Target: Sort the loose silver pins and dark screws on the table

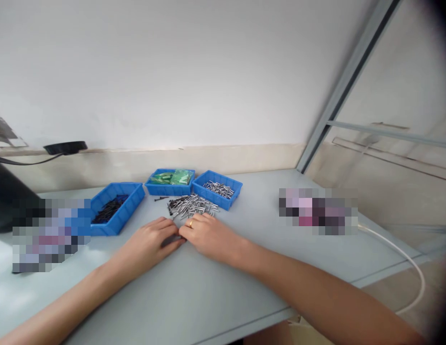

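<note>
Sitting just past left hand (154,238) and right hand (210,235) was the pin pile (192,206), fingers curled, couldn't tell if pinching anything tbh

Both forearms reach forward, converging; left hand (156,239) and right hand (205,235) meet, fingers curled, fingertips together.

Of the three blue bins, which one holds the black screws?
The left-hand blue bin, nearest the dark cylinder. It holds dark screws; the middle bin has green packets, the right one silver pins.
</note>
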The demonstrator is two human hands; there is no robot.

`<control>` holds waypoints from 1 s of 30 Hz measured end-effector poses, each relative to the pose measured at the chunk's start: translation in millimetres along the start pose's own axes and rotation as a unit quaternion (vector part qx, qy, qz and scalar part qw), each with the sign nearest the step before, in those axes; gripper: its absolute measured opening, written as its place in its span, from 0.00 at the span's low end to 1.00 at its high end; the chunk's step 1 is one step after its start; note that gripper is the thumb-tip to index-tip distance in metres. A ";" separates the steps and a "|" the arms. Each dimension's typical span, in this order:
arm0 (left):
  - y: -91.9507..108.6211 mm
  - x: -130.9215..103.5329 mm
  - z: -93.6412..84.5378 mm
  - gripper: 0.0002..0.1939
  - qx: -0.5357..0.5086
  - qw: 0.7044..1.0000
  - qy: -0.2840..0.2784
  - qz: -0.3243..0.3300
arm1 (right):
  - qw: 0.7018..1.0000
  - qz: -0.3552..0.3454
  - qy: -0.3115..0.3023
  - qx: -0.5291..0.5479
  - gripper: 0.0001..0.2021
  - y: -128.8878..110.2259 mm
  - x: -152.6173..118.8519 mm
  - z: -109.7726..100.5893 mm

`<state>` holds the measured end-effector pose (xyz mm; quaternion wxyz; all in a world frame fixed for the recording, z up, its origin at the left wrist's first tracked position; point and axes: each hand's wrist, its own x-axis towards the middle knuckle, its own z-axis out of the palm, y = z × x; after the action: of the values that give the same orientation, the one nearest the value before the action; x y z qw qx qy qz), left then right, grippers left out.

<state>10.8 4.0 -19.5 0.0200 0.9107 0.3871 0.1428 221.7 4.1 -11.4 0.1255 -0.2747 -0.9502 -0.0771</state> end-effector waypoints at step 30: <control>-6.4 -3.6 -13.5 0.14 -0.014 0.997 0.061 -0.033 | 0.994 0.040 0.105 0.019 0.12 11.4 4.0 4.5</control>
<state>0.2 4.9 -8.4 0.0138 0.8866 0.4153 0.2032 223.7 16.7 -13.7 0.2326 -0.3004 -0.9214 -0.0821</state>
